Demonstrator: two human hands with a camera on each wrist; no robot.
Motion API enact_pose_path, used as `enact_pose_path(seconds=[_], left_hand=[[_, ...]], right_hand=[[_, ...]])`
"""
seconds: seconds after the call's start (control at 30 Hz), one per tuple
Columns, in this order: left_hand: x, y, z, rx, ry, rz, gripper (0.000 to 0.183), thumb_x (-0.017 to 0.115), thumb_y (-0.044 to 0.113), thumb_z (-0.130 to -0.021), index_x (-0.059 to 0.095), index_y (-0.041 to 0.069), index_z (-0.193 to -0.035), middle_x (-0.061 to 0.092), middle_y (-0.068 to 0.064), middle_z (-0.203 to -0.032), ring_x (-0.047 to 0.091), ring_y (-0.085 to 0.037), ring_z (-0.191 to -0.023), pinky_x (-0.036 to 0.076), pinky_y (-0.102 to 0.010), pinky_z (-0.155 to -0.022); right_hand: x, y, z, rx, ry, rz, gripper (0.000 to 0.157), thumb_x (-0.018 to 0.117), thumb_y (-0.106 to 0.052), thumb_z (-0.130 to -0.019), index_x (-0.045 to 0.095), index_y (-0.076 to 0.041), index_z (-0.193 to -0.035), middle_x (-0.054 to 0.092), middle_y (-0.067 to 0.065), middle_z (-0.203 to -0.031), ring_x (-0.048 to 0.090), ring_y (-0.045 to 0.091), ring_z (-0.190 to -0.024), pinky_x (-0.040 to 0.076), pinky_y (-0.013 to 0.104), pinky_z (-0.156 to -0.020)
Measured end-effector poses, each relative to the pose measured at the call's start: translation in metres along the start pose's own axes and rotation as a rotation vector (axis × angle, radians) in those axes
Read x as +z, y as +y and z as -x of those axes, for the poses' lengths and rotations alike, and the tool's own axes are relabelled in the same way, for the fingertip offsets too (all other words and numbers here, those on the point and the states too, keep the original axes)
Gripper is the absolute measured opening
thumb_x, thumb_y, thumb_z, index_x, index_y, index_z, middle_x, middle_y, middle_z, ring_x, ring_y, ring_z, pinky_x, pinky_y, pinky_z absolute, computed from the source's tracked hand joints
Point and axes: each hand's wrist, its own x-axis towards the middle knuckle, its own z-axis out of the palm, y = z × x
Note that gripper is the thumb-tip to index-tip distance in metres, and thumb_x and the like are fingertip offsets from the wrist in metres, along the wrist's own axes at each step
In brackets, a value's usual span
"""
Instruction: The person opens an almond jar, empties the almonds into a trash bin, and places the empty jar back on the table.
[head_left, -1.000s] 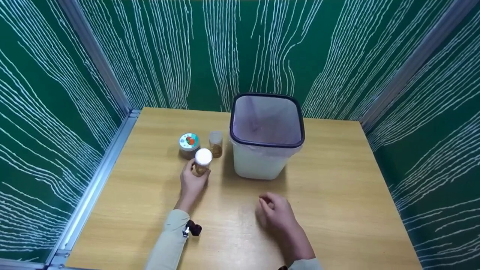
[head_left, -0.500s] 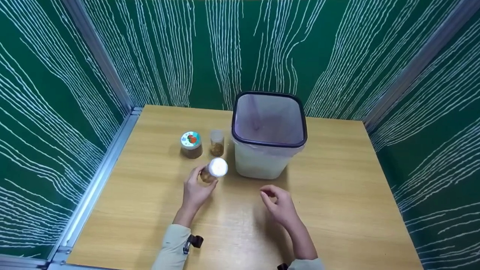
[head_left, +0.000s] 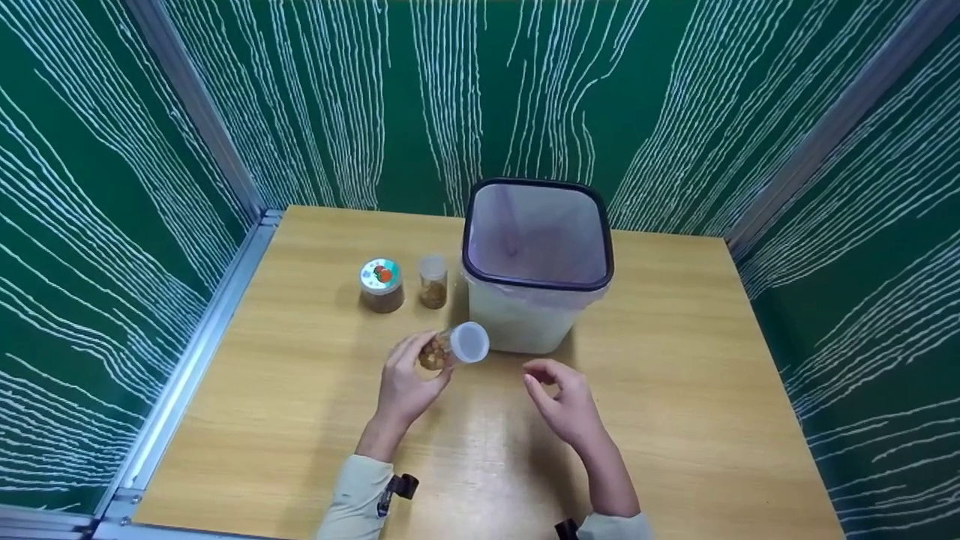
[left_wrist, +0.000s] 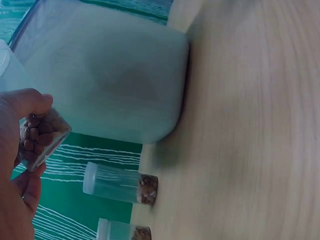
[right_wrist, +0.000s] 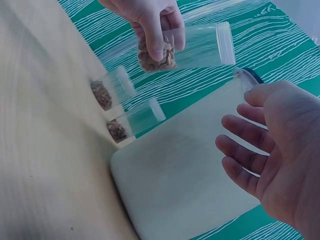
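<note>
The left grip (head_left: pixel 405 388) pinches a clear jar (head_left: pixel 451 349) around its lower part, thumb on one side and fingers on the other, so the space between them is as wide as the jar. This jar is in the air above the counter (head_left: pixel 675 390), tilted, with its pale lid (head_left: pixel 470 343) toward 3 o'clock in the head view, and brown kernels (left_wrist: pixel 36 136) lie in its bottom end. The right grip (head_left: pixel 566 405) is at about 4 o'clock from the jar, apart from it; its fingers are loosely bent and the thumb stands separate. Between 1 and 2 o'clock from the held jar stands a big pale bin (head_left: pixel 517 322) with a dark rim (head_left: pixel 536 283). Two more containers stand upright on the counter: a slim jar (head_left: pixel 433 286) at about 11 o'clock, and a labelled jar (head_left: pixel 383 300) between 10 and 11 o'clock. The last one carries on its top a round label (head_left: pixel 381 274), white and teal with a red-orange fruit-like picture; its other marks are too small to be read.
</note>
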Motion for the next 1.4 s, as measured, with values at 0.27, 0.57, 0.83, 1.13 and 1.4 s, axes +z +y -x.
enact_pose_path(seconds=[0.27, 0.57, 0.83, 1.13, 1.4], left_hand=[[0.006, 0.015, -0.006, 0.082, -0.041, -0.047, 0.057, 0.087, 0.016, -0.065, 0.064, 0.006, -0.117, 0.064, -0.003, -0.113, 0.059, -0.021, -0.102, 0.047, -0.042, -0.089], [0.012, 0.023, 0.0, 0.086, -0.101, -0.096, 0.058, 0.088, 0.014, -0.063, 0.065, 0.008, -0.116, 0.063, -0.003, -0.115, 0.058, -0.021, -0.105, 0.048, -0.044, -0.084], [0.018, 0.03, -0.002, 0.118, -0.118, -0.124, 0.057, 0.087, 0.015, -0.061, 0.067, 0.01, -0.114, 0.063, -0.003, -0.112, 0.058, -0.021, -0.104, 0.048, -0.045, -0.083], [0.022, 0.034, -0.005, 0.156, -0.141, -0.132, 0.055, 0.086, 0.017, -0.061, 0.067, 0.01, -0.113, 0.063, -0.001, -0.109, 0.059, -0.02, -0.1, 0.048, -0.042, -0.08], [0.024, 0.043, -0.011, 0.205, -0.16, -0.156, 0.048, 0.082, 0.019, -0.068, 0.068, 0.01, -0.113, 0.063, -0.001, -0.108, 0.058, -0.019, -0.101, 0.047, -0.039, -0.081]], right_hand=[[-0.006, -0.008, -0.005, -0.017, 0.036, -0.048, 0.02, 0.07, -0.005, -0.088, 0.067, -0.01, -0.106, 0.067, 0.001, -0.095, 0.063, 0.013, -0.082, 0.053, 0.044, -0.072], [-0.005, -0.033, -0.004, 0.029, 0.009, -0.128, 0.034, 0.07, 0.002, -0.085, 0.06, 0.004, -0.117, 0.065, 0.017, -0.102, 0.064, 0.03, -0.085, 0.052, 0.053, -0.072], [-0.015, -0.049, -0.005, 0.021, 0.001, -0.113, 0.042, 0.076, 0.001, -0.079, 0.058, 0.007, -0.117, 0.064, 0.022, -0.102, 0.062, 0.04, -0.086, 0.051, 0.054, -0.071], [-0.01, -0.031, -0.003, 0.062, 0.025, -0.089, 0.05, 0.08, -0.004, -0.077, 0.057, 0.007, -0.119, 0.065, 0.019, -0.103, 0.062, 0.037, -0.085, 0.052, 0.047, -0.07], [-0.007, -0.009, -0.001, 0.099, 0.066, -0.038, 0.054, 0.084, -0.018, -0.075, 0.06, -0.006, -0.122, 0.065, 0.004, -0.106, 0.062, 0.019, -0.088, 0.051, 0.038, -0.072]])
